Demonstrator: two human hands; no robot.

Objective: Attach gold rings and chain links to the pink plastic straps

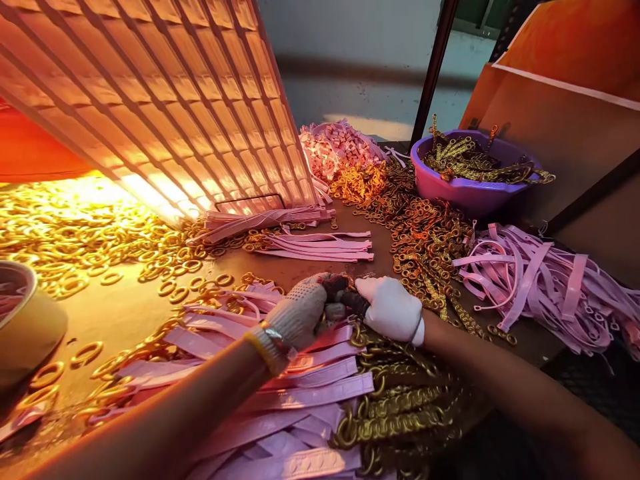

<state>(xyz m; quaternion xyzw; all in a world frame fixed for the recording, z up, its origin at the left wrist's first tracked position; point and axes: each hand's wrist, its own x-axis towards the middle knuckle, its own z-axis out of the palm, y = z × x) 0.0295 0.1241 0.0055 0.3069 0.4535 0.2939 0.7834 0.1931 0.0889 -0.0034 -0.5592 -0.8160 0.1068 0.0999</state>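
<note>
My left hand (305,310), in a grey dotted work glove with dark fingertips, is closed and pinching. My right hand (393,310), in a white glove with dark finger ends, is also closed, its fingertips meeting those of the left. Whatever sits between them is hidden by the fingers; only a small gold glint shows. Beneath both hands lies a layered pile of pink straps (320,390), joined with gold chains (400,407) that spread to the right. Gold rings show at the joints. Loose gold chains (425,247) lie beyond my right hand.
A purple basin (465,193) holds more chains at the back right. Pink straps (545,280) heap at the right edge. Loose gold rings (100,227) cover the left side, beneath a ribbed panel (200,87). A strap bundle (320,247) lies ahead; a tub (30,327) stands left.
</note>
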